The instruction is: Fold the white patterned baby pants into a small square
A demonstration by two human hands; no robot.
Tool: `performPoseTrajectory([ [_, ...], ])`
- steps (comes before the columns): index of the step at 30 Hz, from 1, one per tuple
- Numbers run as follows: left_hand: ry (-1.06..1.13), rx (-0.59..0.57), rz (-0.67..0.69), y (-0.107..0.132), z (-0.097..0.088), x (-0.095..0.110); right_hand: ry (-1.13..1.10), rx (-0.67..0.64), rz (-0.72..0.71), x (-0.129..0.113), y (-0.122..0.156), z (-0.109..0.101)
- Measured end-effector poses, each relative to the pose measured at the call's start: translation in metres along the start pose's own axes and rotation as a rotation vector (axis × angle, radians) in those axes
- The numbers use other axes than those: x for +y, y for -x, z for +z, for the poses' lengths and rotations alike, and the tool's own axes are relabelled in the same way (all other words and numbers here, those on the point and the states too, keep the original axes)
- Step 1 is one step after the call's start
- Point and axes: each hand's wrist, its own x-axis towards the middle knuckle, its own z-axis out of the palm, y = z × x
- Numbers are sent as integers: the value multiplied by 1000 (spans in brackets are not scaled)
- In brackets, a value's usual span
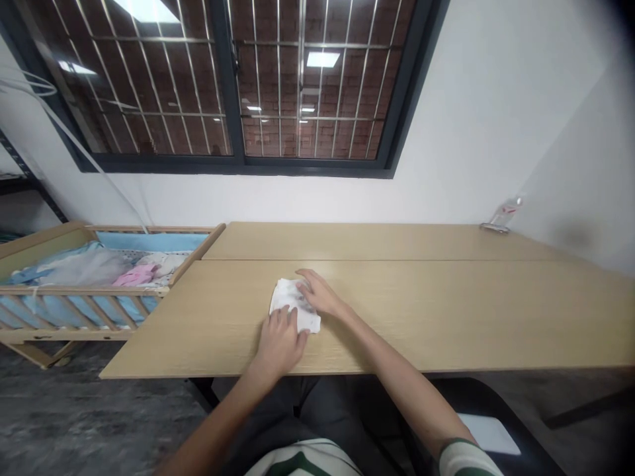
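Both hands flat — left hand (280,342), right hand (319,295), small white folded cloth (294,312).

A small white cloth (292,309) is pressed flat on the table (446,304) by both hands, the left hand (278,344) at six o'clock, the right hand (320,294) at three o'clock.

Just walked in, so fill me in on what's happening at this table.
A person sits at a light wooden table with both hands on a small white cloth lying flat near its front edge. The left hand presses on the cloth's near side, and the right hand rests on its far side. To the left stands a wooden baby crib with blue lining and pink and white fabric inside. A plastic bottle lies at the table's far right corner.
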Motion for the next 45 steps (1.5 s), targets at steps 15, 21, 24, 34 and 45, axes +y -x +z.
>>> performPoseTrajectory([
  [15, -26, 185, -72, 62, 26, 31, 78, -641, -213, -37, 32, 31],
  [21, 2, 174, -89, 61, 29, 31, 250, -583, -139, 4, -5, 28],
  [24, 7, 193, -89, 61, 30, 31, 285, -545, -101, 17, -18, 28],
  [34, -23, 153, -36, 55, 28, 16, 369, -387, -106, 30, -22, 38],
  [45, 257, 20, 240, 21, 20, -78, 224, -244, -114, -17, 28, -4],
])
